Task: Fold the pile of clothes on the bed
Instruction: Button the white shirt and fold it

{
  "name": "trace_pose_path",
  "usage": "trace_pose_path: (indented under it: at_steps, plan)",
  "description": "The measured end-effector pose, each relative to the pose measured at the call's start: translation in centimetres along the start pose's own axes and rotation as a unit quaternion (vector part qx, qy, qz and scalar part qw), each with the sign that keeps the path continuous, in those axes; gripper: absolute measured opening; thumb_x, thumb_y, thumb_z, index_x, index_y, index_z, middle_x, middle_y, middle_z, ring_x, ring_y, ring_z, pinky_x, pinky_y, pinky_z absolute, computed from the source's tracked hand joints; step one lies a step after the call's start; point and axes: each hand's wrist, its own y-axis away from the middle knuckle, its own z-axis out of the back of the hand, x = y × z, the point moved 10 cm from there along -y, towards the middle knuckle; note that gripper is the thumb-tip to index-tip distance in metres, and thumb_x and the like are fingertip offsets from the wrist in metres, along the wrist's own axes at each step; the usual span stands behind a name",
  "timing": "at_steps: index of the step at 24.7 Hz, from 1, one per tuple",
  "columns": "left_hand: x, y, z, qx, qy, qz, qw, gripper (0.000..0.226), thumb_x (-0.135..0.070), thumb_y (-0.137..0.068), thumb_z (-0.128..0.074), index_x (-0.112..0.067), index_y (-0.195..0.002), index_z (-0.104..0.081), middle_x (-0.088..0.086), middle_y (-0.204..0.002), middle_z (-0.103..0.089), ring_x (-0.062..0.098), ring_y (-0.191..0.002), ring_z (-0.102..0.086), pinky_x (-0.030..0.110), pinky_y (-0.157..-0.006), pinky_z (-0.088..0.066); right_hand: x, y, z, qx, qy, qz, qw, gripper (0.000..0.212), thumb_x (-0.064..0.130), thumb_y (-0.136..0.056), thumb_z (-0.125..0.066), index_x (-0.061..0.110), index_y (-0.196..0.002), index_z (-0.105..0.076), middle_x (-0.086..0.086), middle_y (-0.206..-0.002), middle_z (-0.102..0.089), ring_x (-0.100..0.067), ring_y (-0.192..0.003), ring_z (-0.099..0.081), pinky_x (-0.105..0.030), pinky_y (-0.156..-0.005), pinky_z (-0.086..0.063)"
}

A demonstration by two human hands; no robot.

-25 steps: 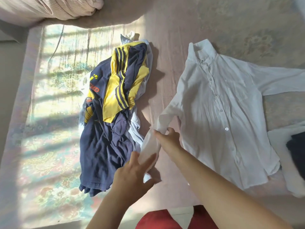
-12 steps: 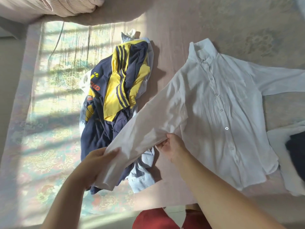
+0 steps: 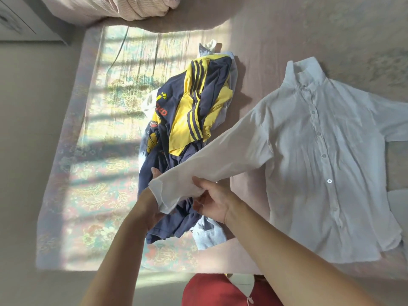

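Both hands' grip pinches thin white shirt sleeve (image 3: 220,157) cuff: left hand (image 3: 152,208), right hand (image 3: 213,202).

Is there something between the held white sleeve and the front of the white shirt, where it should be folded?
Nothing visible. Both hands, left and right, hold the sleeve above the navy and yellow jersey; the white shirt front lies bare.

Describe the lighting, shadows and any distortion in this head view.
Head view: hard sunlight falls in barred stripes across the floral bedsheet and jersey pile, nearly washing out the sheet's pattern; the white shirt lies in soft shade. The sleeve, held by the left hand and right hand, shades the pile beneath. Wide-angle bending curves the bed edges.
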Motion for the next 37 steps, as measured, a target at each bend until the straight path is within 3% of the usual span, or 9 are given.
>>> trace_pose_path:
  at_steps: [5,10,15,19,21,24,28,32,37]
  plan:
    - [-1.3,0.8,0.2,0.186,-0.066,-0.068,0.978,0.067,-0.063,-0.082,-0.036,-0.019,-0.13,-0.05,0.009,-0.116,-0.068,0.028,-0.104,-0.066,0.04,-0.074,-0.057,0.0,1.3,-1.8,0.027,-0.044,0.016,0.999,0.007,0.003,-0.089,-0.057,0.006,-0.088,-0.063,-0.009,-0.072,-0.071,-0.019,-0.072,-0.067,-0.032,-0.064,-0.058]
    - [-1.8,-0.8,4.1,0.057,-0.093,-0.118,0.987,0.019,-0.018,-0.092,-0.056,-0.004,-0.101,-0.065,0.017,-0.1,-0.069,0.02,-0.084,-0.07,0.028,-0.064,-0.056,-1.0,2.2,-2.9,0.028,-0.054,0.009,0.998,0.006,0.001,-0.089,-0.057,0.0,-0.093,-0.061,-0.015,-0.077,-0.068,-0.023,-0.076,-0.065,-0.033,-0.062,-0.06]
    - [-3.4,-0.4,5.7,0.019,-0.019,-0.158,0.987,0.017,-0.001,-0.091,-0.055,-0.006,-0.099,-0.068,0.01,-0.09,-0.074,0.019,-0.081,-0.071,0.029,-0.063,-0.057,-4.7,2.2,-3.8,-0.026,0.019,-0.046,0.998,0.01,-0.001,-0.091,-0.055,-0.001,-0.082,-0.061,-0.011,-0.071,-0.062,-0.014,-0.06,-0.062,-0.021,-0.056,-0.056]
    - [-5.4,0.8,5.1,0.012,-0.021,-0.184,0.983,0.024,0.004,-0.091,-0.051,-0.011,-0.096,-0.069,0.005,-0.086,-0.074,0.017,-0.078,-0.07,0.032,-0.063,-0.057,0.6,4.2,-3.5,-0.188,0.339,0.215,0.896,0.027,0.011,-0.088,-0.059,0.013,-0.115,-0.053,0.0,-0.118,-0.056,-0.015,-0.109,-0.054,-0.027,-0.09,-0.047]
    - [-6.5,1.6,2.2,0.046,-0.06,-0.206,0.976,0.026,0.004,-0.092,-0.049,-0.012,-0.096,-0.069,0.005,-0.087,-0.074,0.017,-0.079,-0.07,0.034,-0.067,-0.055,2.8,5.5,-6.7,-0.108,0.398,0.301,0.86,0.051,0.027,-0.096,-0.051,0.021,-0.144,-0.034,0.008,-0.145,-0.035,-0.006,-0.133,-0.033,-0.023,-0.108,-0.031]
    - [-7.8,3.5,-4.7,0.147,-0.101,-0.23,0.957,0.023,-0.009,-0.093,-0.051,-0.018,-0.099,-0.071,0.006,-0.094,-0.073,0.019,-0.086,-0.069,0.03,-0.07,-0.053,5.2,5.9,-9.2,0.021,0.334,0.267,0.904,0.052,0.046,-0.097,-0.042,0.03,-0.145,-0.031,0.012,-0.138,-0.044,-0.001,-0.124,-0.043,-0.012,-0.096,-0.041]
    - [-8.7,4.8,-13.2,0.243,-0.104,-0.23,0.937,0.039,-0.008,-0.085,-0.044,-0.028,-0.106,-0.069,-0.001,-0.094,-0.07,0.013,-0.086,-0.066,0.025,-0.073,-0.052,12.0,7.2,-6.2,-0.007,0.297,0.29,0.91,0.032,0.041,-0.095,-0.051,0.02,-0.118,-0.058,0.003,-0.104,-0.067,-0.01,-0.095,-0.065,-0.018,-0.068,-0.05]
    - [-8.9,3.0,-21.7,0.208,-0.049,-0.23,0.95,0.05,0.005,-0.078,-0.043,-0.013,-0.122,-0.058,0.0,-0.091,-0.064,0.016,-0.079,-0.066,0.031,-0.072,-0.055,20.9,8.7,2.8,-0.046,0.169,0.239,0.955,0.019,0.029,-0.1,-0.044,0.021,-0.102,-0.061,0.003,-0.09,-0.07,-0.012,-0.075,-0.067,-0.022,-0.054,-0.05]
    - [-5.5,0.2,-32.6,0.119,-0.109,-0.282,0.946,0.046,0.007,-0.091,-0.038,-0.02,-0.123,-0.057,0.0,-0.107,-0.062,0.011,-0.09,-0.06,0.026,-0.081,-0.047,37.8,13.8,19.1,-0.109,0.092,0.252,0.957,0.019,0.03,-0.094,-0.054,0.016,-0.106,-0.059,-0.003,-0.109,-0.061,-0.022,-0.096,-0.053,-0.026,-0.055,-0.043]
